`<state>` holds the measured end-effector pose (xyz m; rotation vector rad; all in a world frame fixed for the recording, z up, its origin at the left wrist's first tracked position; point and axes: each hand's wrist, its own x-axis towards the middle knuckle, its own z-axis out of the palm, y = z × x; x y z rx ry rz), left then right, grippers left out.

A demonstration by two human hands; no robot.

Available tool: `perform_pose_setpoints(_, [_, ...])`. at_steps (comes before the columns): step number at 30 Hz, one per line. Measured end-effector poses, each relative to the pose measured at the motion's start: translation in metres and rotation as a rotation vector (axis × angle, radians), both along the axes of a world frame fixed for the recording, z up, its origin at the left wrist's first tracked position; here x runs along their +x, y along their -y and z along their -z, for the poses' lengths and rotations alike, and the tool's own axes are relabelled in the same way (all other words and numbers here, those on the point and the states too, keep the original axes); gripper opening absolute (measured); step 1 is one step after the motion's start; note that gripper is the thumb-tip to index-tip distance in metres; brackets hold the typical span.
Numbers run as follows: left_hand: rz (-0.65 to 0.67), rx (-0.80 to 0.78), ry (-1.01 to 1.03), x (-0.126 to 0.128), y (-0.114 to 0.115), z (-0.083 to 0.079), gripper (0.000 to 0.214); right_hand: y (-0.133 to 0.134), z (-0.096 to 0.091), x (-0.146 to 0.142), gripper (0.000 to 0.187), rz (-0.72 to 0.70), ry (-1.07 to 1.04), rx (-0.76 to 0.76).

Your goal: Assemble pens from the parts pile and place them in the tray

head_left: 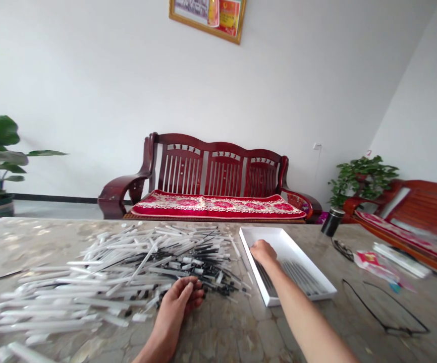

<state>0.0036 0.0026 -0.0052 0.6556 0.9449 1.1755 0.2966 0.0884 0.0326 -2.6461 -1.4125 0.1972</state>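
A wide heap of white pen barrels and black refills (127, 272) covers the marble table's left and middle. My left hand (180, 300) rests at the heap's near edge, fingers curled among the black refills; what they grip is hidden. My right hand (264, 252) reaches into a white shallow tray (317, 290) that holds several assembled pens lying side by side. Its fingers point down into the tray's left part and are turned away from me.
A black cylindrical cup (332, 222) stands beyond the tray. Two pairs of glasses (388, 312) lie on the table at right, beside a red packet (370, 262). A red wooden bench (211, 186), plants and another bench stand behind the table.
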Motion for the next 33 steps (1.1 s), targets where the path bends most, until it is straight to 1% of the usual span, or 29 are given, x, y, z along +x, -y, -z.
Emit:
perform_pose_setpoints(4, [-0.001,-0.006,-0.006,0.0,0.0,0.0,0.028,0.002,-0.008,0.009,0.023,-0.027,0.033,-0.013])
perform_pose_setpoints(8, [-0.003,-0.014,-0.006,0.0,0.001,-0.001,0.028,0.007,-0.019,0.026,0.024,-0.081,0.101,-0.028])
perform_pose_setpoints(13, [0.007,-0.003,-0.022,0.001,0.0,-0.001,0.036,0.014,-0.023,0.045,0.027,-0.174,0.208,-0.037])
perform_pose_setpoints(15, [0.011,0.003,-0.023,0.0,-0.001,0.001,0.042,0.012,-0.021,0.05,0.029,-0.199,0.241,-0.03])
perform_pose_setpoints(18, [0.007,-0.011,-0.028,-0.002,-0.002,0.006,0.047,0.001,-0.017,0.056,0.033,-0.212,0.272,-0.018])
perform_pose_setpoints(22, [0.008,-0.032,-0.024,-0.003,-0.001,0.009,0.049,-0.02,-0.011,0.059,0.038,-0.203,0.292,0.013])
perform_pose_setpoints(25, [-0.041,-0.027,-0.029,0.0,0.001,0.009,0.047,-0.03,-0.003,0.059,0.039,-0.189,0.283,0.039])
perform_pose_setpoints(29, [-0.08,-0.013,-0.027,0.003,0.002,0.01,0.046,-0.031,0.006,0.057,0.043,-0.162,0.251,0.056])
perform_pose_setpoints(33, [-0.046,-0.026,-0.028,0.001,0.0,0.011,0.046,-0.027,0.007,0.054,0.04,-0.163,0.234,0.063])
